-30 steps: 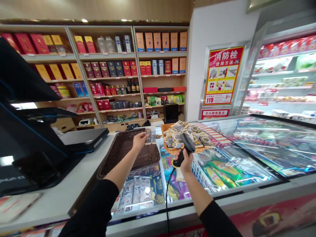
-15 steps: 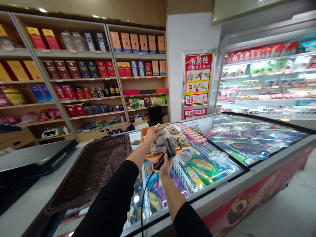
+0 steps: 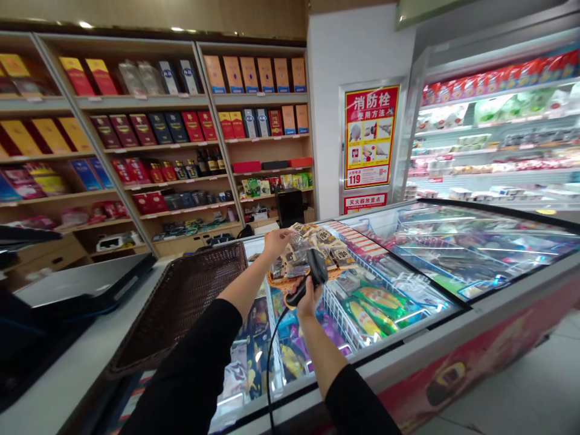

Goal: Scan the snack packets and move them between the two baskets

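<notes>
My right hand (image 3: 309, 298) is wrapped round the handle of a black barcode scanner (image 3: 317, 269) with yellow trim. A black cable (image 3: 270, 362) runs from its lower end toward me. Just beyond the scanner is an orange woven basket (image 3: 275, 281) heaped with small clear-and-tan snack packets (image 3: 328, 237). My left hand (image 3: 277, 243) is at the basket's left side, fingers pinched on the edge of a snack packet; the fingertips are partly hard to make out. The scanner's head hides part of the heap.
The basket rests on the glass top of a chest freezer (image 3: 435, 320) holding bagged goods. Left of it lies a dark brown wicker tray (image 3: 181, 302), beside a counter with a black-and-grey device (image 3: 86, 284). Shelves of boxes (image 3: 158, 130) and a lit refrigerated case (image 3: 498, 145) stand behind.
The view has shifted slightly, so the background sits a little farther right. My left hand has drawn back slightly from the heap. The scanner stays in my right hand, over the basket's front.
</notes>
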